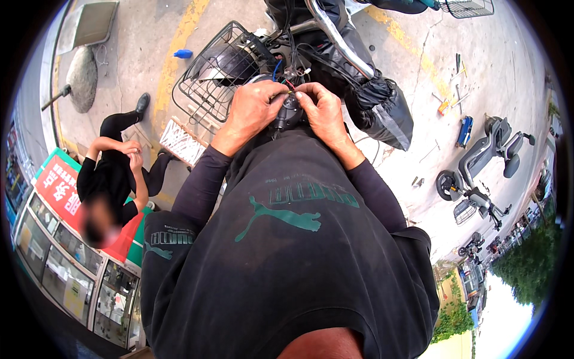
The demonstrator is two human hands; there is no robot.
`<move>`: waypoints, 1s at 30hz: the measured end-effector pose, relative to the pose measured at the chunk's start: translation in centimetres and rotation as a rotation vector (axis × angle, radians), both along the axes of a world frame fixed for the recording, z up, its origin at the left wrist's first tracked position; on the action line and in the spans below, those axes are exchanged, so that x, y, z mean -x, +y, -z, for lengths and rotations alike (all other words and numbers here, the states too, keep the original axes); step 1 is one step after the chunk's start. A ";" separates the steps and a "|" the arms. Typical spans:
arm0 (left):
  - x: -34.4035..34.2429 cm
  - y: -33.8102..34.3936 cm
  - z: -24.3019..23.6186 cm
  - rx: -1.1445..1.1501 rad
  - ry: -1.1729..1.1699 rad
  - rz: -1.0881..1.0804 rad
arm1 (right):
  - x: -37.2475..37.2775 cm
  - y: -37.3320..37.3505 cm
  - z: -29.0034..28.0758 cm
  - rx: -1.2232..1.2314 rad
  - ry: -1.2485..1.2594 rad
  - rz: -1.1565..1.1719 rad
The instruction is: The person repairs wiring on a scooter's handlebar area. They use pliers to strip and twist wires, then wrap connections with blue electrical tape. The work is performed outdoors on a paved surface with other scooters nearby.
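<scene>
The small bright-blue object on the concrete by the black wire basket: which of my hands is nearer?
Left. Your bare left hand is below and rightward of the bright-blue object in the picture; your bare right hand is farther rightward.

Left hand (254, 107), right hand (323, 110), apparently pinching wires (290, 85)

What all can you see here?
Thin wires: several, red among them, upper centre
Rounded part: one, black, below wires
Wire basket: one, dark, upper centre
Bulky cover: one or more, black, upper centre
Small item: one, blue, upper left
Loose tools: several, mixed colours, upper right
Scooters: several, dark, right
Stone: one, grey, upper left
Other person: one, black clothes, left
Sign: one, red, left
Trees: uncounted, green, lower right
Shirt: one, black, lower centre
Left hand: one, bare, at wires
Right hand: one, bare, at wires
</scene>
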State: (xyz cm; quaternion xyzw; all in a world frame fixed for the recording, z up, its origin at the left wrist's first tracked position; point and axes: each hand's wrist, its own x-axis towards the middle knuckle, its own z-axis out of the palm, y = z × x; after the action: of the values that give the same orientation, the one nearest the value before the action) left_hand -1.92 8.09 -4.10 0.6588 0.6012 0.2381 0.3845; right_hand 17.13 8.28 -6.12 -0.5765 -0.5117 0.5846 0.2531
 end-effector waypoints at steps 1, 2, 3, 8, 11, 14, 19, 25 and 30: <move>0.0 0.0 0.0 -0.002 0.008 -0.002 | 0.1 -0.1 0.1 0.008 0.007 -0.002; 0.0 0.1 0.1 -0.003 0.015 -0.004 | 0.2 -0.2 0.1 0.033 0.013 0.002; 0.0 0.0 0.2 -0.004 0.017 -0.006 | 0.3 -0.1 0.0 0.058 0.020 0.006; -0.3 -0.2 0.7 -0.038 -0.007 -0.020 | 0.4 0.1 0.0 0.110 0.040 0.007; -0.4 0.1 0.4 -0.022 0.021 -0.016 | 0.5 0.4 -0.3 0.130 0.048 0.015; -0.6 0.2 0.4 -0.033 0.006 -0.036 | 0.5 0.2 0.2 0.110 0.060 0.030; -0.5 0.2 0.2 -0.023 0.048 -0.016 | 0.5 0.3 -0.2 0.078 0.017 0.004; -0.7 0.2 0.6 -0.045 0.022 -0.046 | 0.5 0.4 -0.4 0.006 -0.016 -0.010; -0.9 0.4 0.3 -0.034 0.039 -0.046 | 0.8 0.7 -1.1 -0.091 -0.090 -0.039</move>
State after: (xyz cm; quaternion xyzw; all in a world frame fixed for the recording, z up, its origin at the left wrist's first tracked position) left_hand -1.03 8.47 -4.37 0.6555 0.6195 0.2443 0.3561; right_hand 16.31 8.99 -4.97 -0.5801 -0.5597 0.5390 0.2443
